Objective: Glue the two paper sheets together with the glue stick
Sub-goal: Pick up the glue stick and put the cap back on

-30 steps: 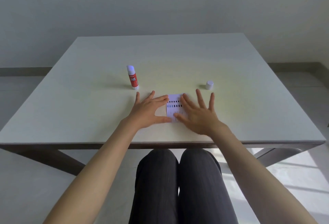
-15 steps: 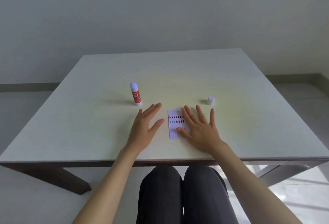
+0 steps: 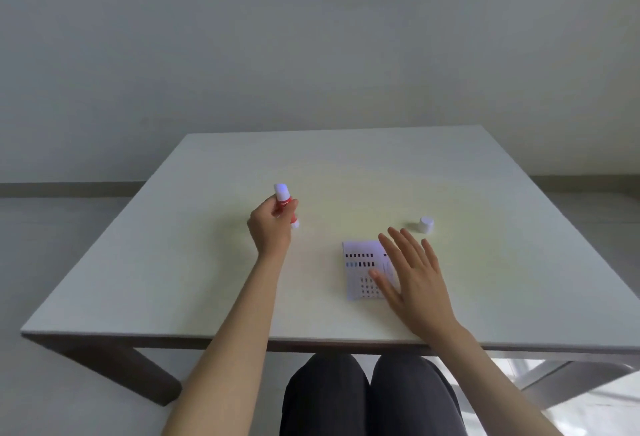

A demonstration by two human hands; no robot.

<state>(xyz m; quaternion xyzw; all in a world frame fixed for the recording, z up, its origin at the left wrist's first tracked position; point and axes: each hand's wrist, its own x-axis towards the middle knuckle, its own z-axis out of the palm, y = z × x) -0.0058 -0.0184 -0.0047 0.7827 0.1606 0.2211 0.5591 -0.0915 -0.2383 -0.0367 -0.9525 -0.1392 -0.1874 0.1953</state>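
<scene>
A red glue stick (image 3: 284, 203) with its pale tip bare stands tilted left of the table's centre, and my left hand (image 3: 270, 228) is closed around its body. Its white cap (image 3: 425, 224) stands on the table to the right, apart from the stick. The small printed paper sheets (image 3: 363, 269) lie stacked flat near the table's front middle. My right hand (image 3: 414, 280) rests flat with spread fingers over their right half and hides that part. I cannot tell the two sheets apart.
The white table (image 3: 207, 280) reaches back to a plain grey wall. Its front edge runs just above my knees (image 3: 367, 397). Floor shows on both sides of the table.
My left hand left the paper, moved up and left, and closed on the glue stick. My right hand stayed flat on the sheets. The camera tilted upward.
</scene>
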